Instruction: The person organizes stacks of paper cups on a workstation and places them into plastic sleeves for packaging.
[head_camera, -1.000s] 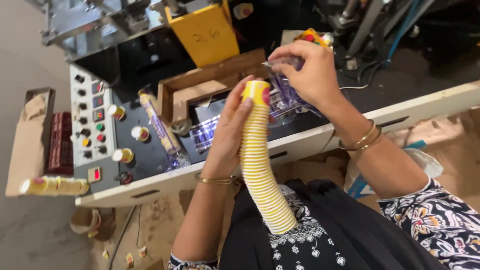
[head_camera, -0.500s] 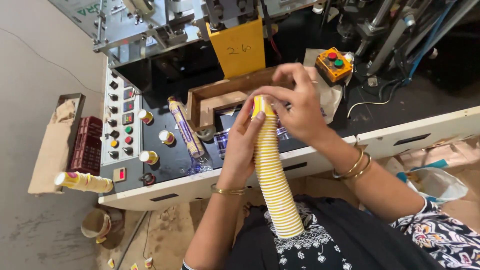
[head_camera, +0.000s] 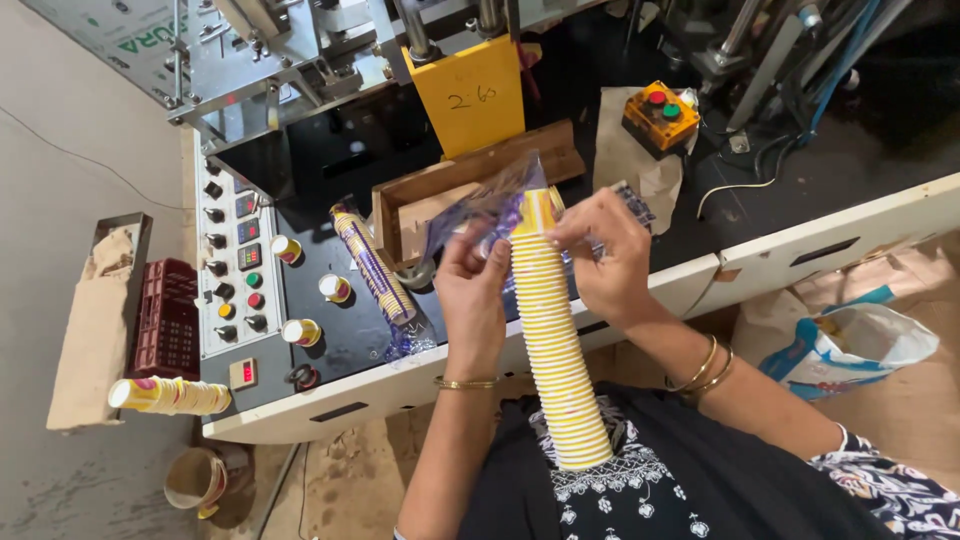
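Head view, looking down. Cup stack, tall, yellow-and-white striped, runs from the person's chest at lower centre up to the hands at frame centre, leaning slightly left at the top. Left hand sits just left of the stack's upper part, fingers closed on the edge of a clear plastic sleeve with purple print; sleeve bunched over and beside the top cup. Right hand on the right of the stack top, fingers pinched on the sleeve's other side, thumb against the top cups. Gold bangles on both wrists. Table, white-edged machine deck, crosses the frame behind the hands. On it, left of the hands: a bagged cup stack lying flat, and three single cups standing near the control panel with its knobs and coloured buttons. Wooden tray just above the hands. Yellow plate at upper centre. Yellow button box at upper right. Short cup stack lies on its side at lower left, off the table. White bag on the floor at right.
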